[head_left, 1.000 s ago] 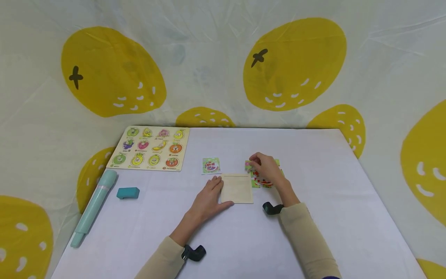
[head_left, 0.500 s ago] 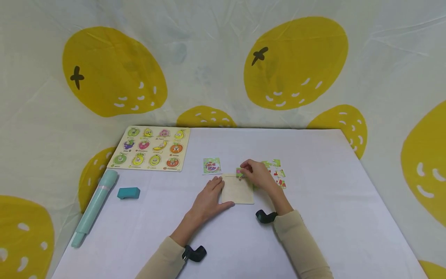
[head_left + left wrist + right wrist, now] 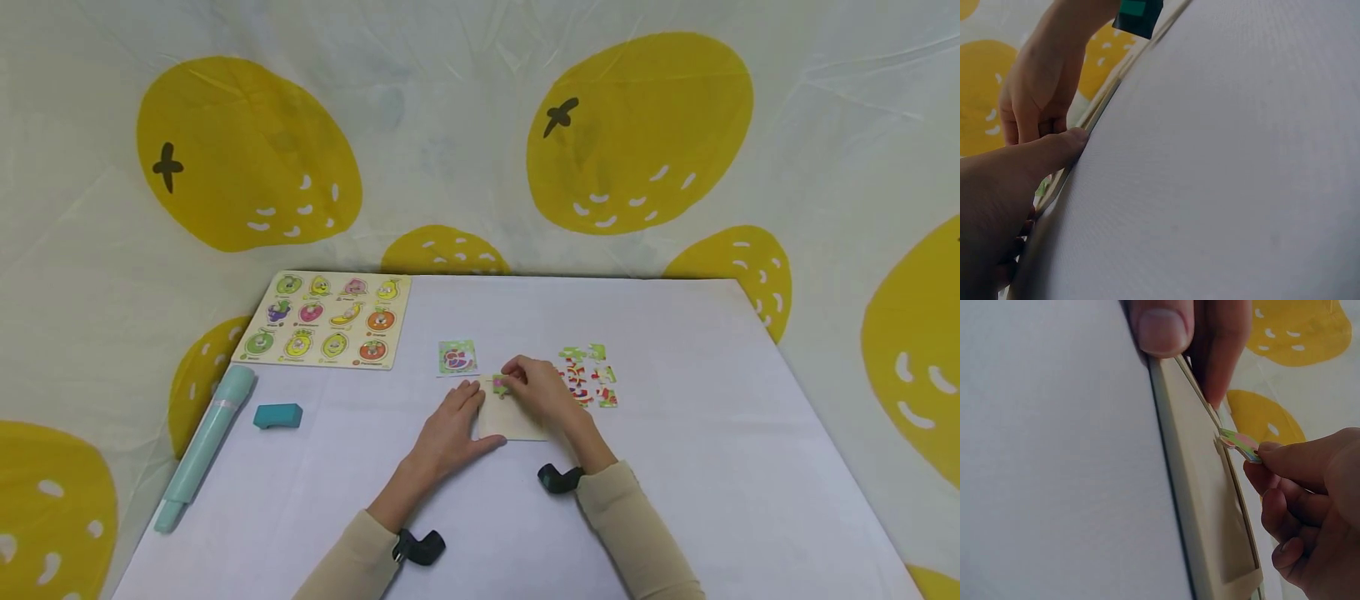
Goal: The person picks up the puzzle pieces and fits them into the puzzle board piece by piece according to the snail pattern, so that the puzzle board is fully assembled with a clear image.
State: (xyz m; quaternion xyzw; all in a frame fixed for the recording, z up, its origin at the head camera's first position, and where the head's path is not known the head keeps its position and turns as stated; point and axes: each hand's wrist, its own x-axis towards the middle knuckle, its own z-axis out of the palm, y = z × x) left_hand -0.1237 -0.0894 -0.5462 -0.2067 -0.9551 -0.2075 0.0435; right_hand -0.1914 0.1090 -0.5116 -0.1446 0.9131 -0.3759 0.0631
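Observation:
A shallow wooden puzzle tray (image 3: 502,419) lies flat on the white table, its recess visible in the right wrist view. My left hand (image 3: 446,429) rests against it, fingers straight along the left side and thumb at the front edge. Between thumb and fingertips my right hand (image 3: 546,392) pinches a small green and pink jigsaw piece (image 3: 1242,445) over the tray's far left corner. In the right wrist view the piece is tilted at the rim; whether it touches is hard to tell. Several loose jigsaw pieces (image 3: 604,375) in red, green and white lie right of the tray, partly behind the right hand.
Behind the tray lies a small picture card (image 3: 457,357). A wooden fruit board (image 3: 322,321) sits at the back left. Along the left edge is a pale teal tube-shaped thing (image 3: 202,450), with a teal block (image 3: 277,415) beside it. A patterned cloth (image 3: 450,125) hangs behind the table.
My right hand has carried the jigsaw piece leftward from the loose pieces to the tray's far left corner, uncovering more of those pieces. The left hand has stayed in place.

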